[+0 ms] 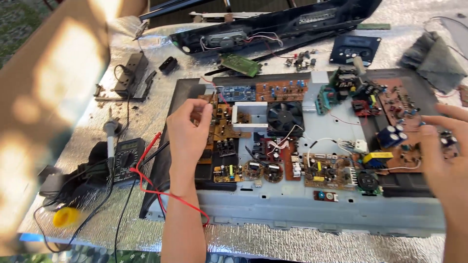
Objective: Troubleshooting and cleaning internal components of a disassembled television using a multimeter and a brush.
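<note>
Your left hand (pixel 187 129) hovers with its fingers (pixel 199 109) curled loosely, gripping nothing, just over the brown circuit board (pixel 223 124), with the black fan (pixel 284 118) to their right. Your right hand (pixel 446 156), blurred, has fingers spread open beside the blue capacitors (pixel 391 135) on the metal chassis (pixel 292 204).

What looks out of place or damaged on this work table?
The long black casing at the far edge lies tilted, its inside and loose wires exposed. Many circuit boards lie scattered on the grey metal panel. Small loose parts lie strewn on the foil cover.
</note>
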